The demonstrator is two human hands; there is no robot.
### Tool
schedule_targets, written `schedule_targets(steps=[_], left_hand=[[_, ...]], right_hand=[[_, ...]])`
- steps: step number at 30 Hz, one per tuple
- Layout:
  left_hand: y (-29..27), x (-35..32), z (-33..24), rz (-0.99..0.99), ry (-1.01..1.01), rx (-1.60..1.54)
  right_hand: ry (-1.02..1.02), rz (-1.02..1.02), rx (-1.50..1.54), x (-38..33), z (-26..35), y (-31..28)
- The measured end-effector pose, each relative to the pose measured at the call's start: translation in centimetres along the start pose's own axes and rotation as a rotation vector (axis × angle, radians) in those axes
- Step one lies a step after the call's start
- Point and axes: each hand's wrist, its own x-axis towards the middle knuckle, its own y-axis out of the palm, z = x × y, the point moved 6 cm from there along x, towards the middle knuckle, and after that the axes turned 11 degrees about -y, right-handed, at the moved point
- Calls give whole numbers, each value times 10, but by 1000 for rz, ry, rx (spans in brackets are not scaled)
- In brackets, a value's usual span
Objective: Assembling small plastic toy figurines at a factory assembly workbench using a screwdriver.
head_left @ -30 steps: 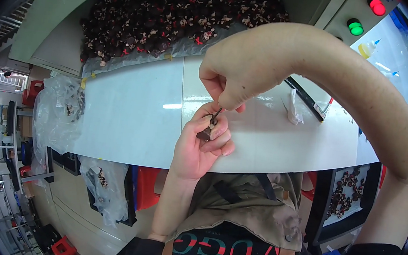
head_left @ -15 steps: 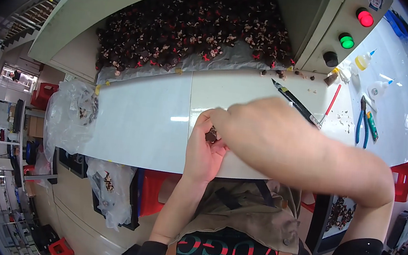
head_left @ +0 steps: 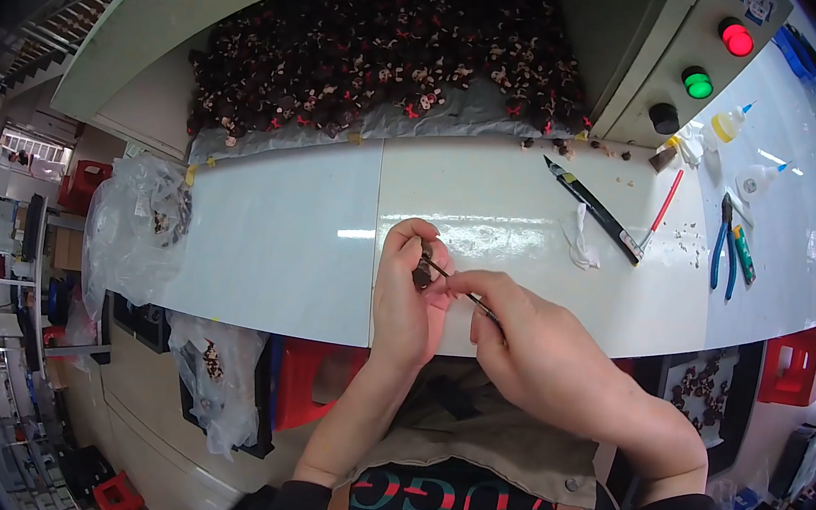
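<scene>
Right hand (head_left: 534,345): pinching thin dark tool (head_left: 485,310); shaft runs 10-to-4 o'clock, tip at the piece, contact too small to confirm.
Dark piece (head_left: 423,276): held in fingers of cupped left hand (head_left: 405,305), at right hand's 10 o'clock; left is nearer.
Pile (head_left: 390,62): 12 o'clock from piece, well apart.
Black-handled tool (head_left: 599,214): 2 o'clock from piece.
Pliers (head_left: 719,252): farther, nearly 3 o'clock.

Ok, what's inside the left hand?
The left hand cradles a small dark piece. A thin dark tool, held by the right hand, reaches to it. The piece's underside is covered by fingers and palm, so can't be seen.
</scene>
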Motion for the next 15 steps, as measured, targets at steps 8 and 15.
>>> schedule_targets(steps=[8, 15], left_hand=[[7, -2, 3, -107, 12, 41], [9, -3, 6, -75, 9, 55]], right_hand=[[-135, -17, -399, -12, 16, -5], [-171, -61, -373, -13, 7, 0]])
